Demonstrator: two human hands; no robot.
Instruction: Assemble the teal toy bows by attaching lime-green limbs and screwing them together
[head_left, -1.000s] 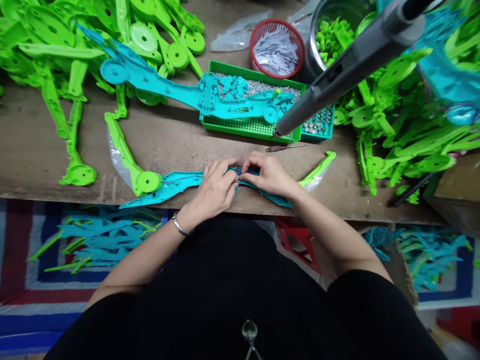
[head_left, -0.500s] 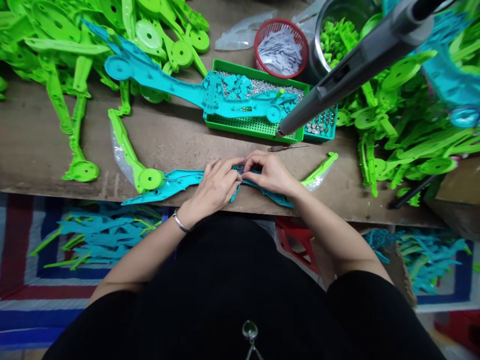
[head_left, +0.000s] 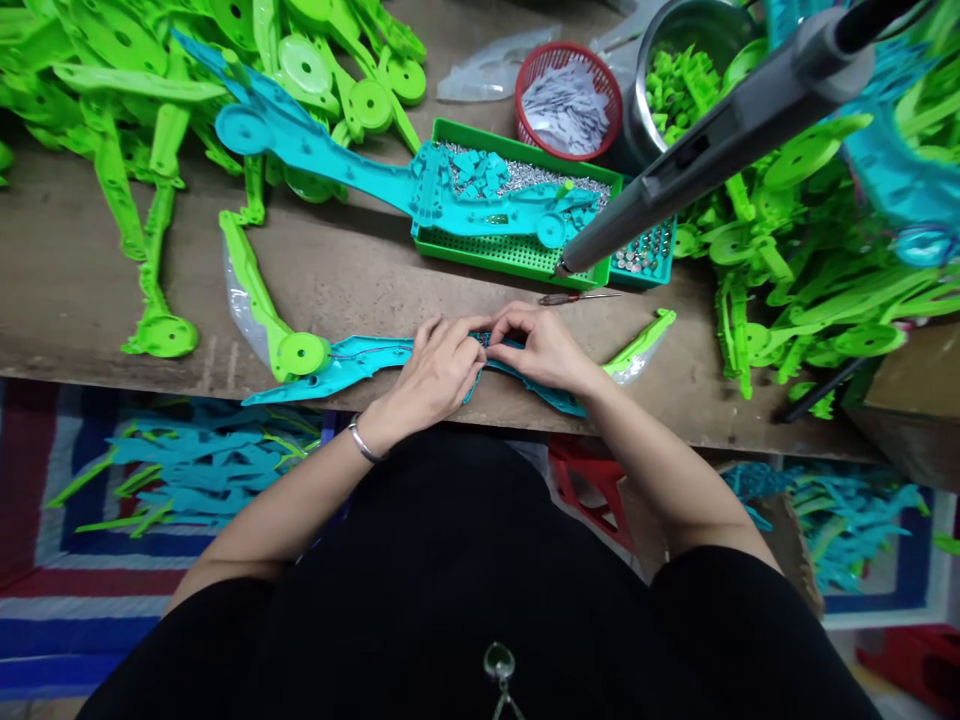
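A green tray [head_left: 487, 256] holds silver screws [head_left: 525, 175] and blue bits [head_left: 480, 172], with a long blue part [head_left: 322, 160] lying partly across it. Behind stands a red basket [head_left: 574, 152] of white strips [head_left: 566, 105]; then come a teal tray [head_left: 645, 280] of round metal pieces and a metal pot [head_left: 724, 30] of small green pieces [head_left: 681, 85].

On the brown bench [head_left: 360, 270], green parts are heaped at the left. The blue frame [head_left: 360, 365] lies near the front edge, the left hand [head_left: 442, 370] gripping its middle with bent fingers. The right hand [head_left: 540, 345] curls at its wires (whether it pinches one, I cannot tell).

Below, striped cloth [head_left: 82, 610] spreads at the left, a red stool [head_left: 592, 490] farther right.
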